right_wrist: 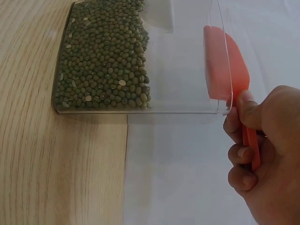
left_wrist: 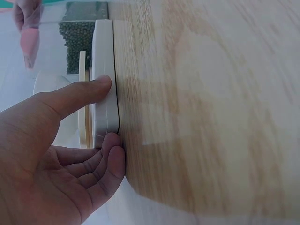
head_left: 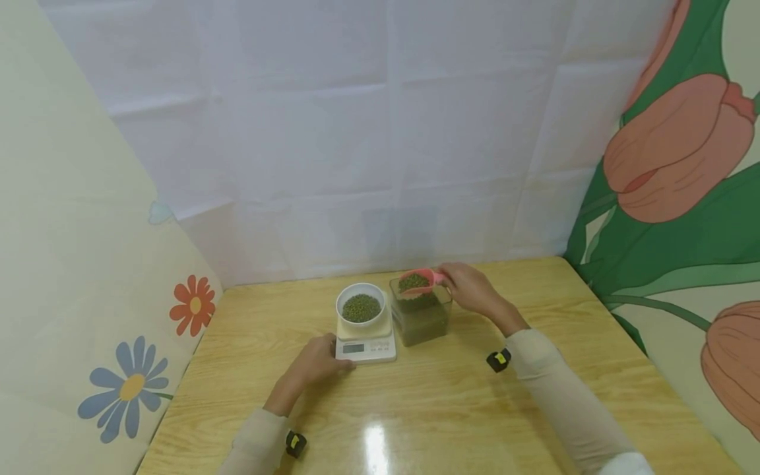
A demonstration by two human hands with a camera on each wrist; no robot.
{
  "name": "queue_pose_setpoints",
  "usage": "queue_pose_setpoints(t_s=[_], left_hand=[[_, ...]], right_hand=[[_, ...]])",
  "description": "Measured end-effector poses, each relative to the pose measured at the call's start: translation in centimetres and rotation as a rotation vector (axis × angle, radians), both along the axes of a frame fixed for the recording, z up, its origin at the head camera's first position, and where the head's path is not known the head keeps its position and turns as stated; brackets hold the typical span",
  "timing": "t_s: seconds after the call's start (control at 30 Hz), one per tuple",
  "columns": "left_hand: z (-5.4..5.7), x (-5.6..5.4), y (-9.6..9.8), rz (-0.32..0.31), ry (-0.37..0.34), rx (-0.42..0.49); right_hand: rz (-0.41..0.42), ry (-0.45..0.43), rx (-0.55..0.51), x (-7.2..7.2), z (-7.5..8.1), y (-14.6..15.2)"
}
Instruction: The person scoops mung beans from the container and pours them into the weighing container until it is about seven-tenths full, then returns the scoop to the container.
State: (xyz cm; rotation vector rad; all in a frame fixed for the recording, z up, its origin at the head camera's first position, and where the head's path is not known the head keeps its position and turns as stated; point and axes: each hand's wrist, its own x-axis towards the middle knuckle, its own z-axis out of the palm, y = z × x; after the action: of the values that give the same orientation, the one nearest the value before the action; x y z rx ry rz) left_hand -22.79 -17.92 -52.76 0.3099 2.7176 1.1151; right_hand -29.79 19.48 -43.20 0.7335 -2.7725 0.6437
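My right hand [head_left: 472, 288] grips the handle of a pink scoop [right_wrist: 227, 68] at the top of a clear plastic container [head_left: 424, 328]. Green mung beans heap in the scoop's bowl in the head view. More mung beans [right_wrist: 101, 56] fill the lower part of the container. Left of it stands a white kitchen scale [head_left: 382, 349] bearing a white bowl [head_left: 361, 287] with mung beans inside. My left hand [head_left: 317, 361] holds the scale's near left corner, thumb along the front edge and curled fingers at the side [left_wrist: 75, 136]. The scale's display digits are too small to read.
The wooden table [head_left: 427, 409] ends at a white cloth backdrop [head_left: 309, 165] just behind the container. Floral panels flank the table at left and right. A small black device [head_left: 499, 359] with a yellow mark sits by the right wrist, another [head_left: 295, 444] by the left.
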Motion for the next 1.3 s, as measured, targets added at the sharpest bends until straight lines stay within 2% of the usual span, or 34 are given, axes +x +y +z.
queue_pose_setpoints(t_s=[0.47,0.87,1.3], left_hand=[[0.1,0.0,0.0,-0.007,-0.009,0.010],[0.2,0.1,0.0,-0.011,0.002,0.010],[0.0,0.0,0.0,-0.012,0.020,-0.007]], right_hand=[[-0.022,-0.032,0.016,0.0,0.8,0.1],[0.003,-0.039,0.020,-0.2,1.6,-0.2],[0.014,-0.055,0.013,-0.5,1.7,-1.4]])
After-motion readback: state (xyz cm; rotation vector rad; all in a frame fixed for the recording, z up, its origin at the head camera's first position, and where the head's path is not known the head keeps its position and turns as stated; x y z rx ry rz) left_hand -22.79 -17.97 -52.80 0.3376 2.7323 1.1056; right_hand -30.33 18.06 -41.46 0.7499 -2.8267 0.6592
